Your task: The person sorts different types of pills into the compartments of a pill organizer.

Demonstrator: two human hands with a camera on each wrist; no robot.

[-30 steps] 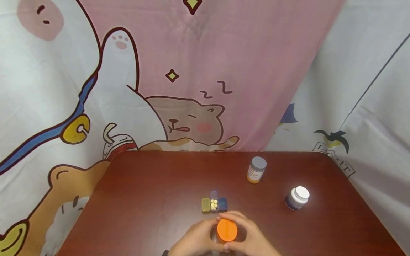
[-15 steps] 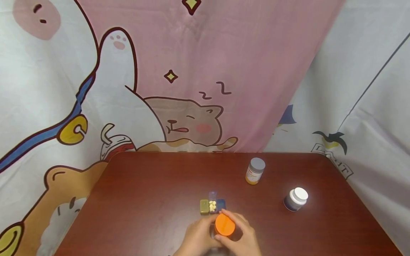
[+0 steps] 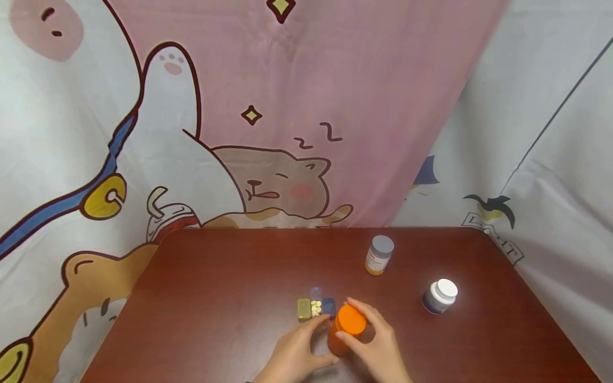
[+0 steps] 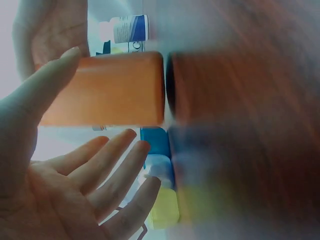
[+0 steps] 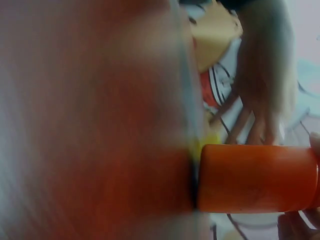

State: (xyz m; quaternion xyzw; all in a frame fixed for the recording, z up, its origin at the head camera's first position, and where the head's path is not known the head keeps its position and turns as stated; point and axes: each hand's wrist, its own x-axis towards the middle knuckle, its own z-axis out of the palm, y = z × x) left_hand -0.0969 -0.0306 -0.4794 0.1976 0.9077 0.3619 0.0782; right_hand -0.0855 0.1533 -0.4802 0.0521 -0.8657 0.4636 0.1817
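An orange pill bottle (image 3: 338,343) with an orange cap (image 3: 351,320) stands tilted slightly in the head view. My right hand (image 3: 380,346) grips it near the cap between thumb and fingers. In both wrist views the bottle's base is close over the tabletop. My left hand (image 3: 294,351) is beside the bottle, fingers spread and relaxed, holding nothing; its thumb overlaps the bottle in the left wrist view. Just beyond the hands lies a small pill case (image 3: 329,306) with yellow, clear and blue compartments. Its middle lid is raised, and pale yellow tablets (image 3: 316,308) fill that compartment.
A grey-capped bottle (image 3: 379,255) with a white and orange label stands toward the back of the dark red-brown table (image 3: 230,282). To the right is a white-capped bottle (image 3: 439,296) with a dark blue lower part. A cartoon-print curtain (image 3: 373,106) hangs behind.
The left hand has come off the bottle, having held it with the right hand. The right hand has shifted the bottle slightly right and away from the body.
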